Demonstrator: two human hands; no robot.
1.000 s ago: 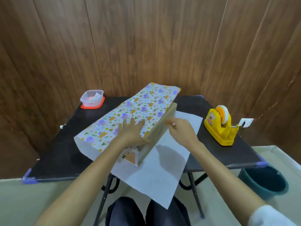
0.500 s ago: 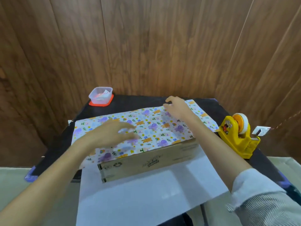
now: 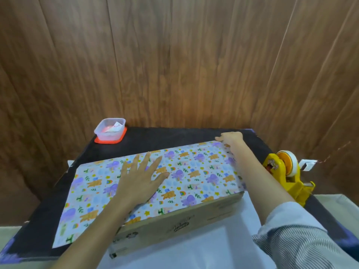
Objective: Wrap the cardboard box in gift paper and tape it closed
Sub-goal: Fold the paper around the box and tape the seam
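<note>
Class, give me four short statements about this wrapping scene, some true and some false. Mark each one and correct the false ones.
1. The left hand lies flat, fingers spread, on the gift paper covering the top of the cardboard box. True.
2. The right hand holds the tape dispenser. False: it reaches the paper's far right corner, and the dispenser stands apart on the table.
3. The box's near side shows bare cardboard. True.
4. The plastic container stands at the table's near right corner. False: it stands at the far left corner.
</note>
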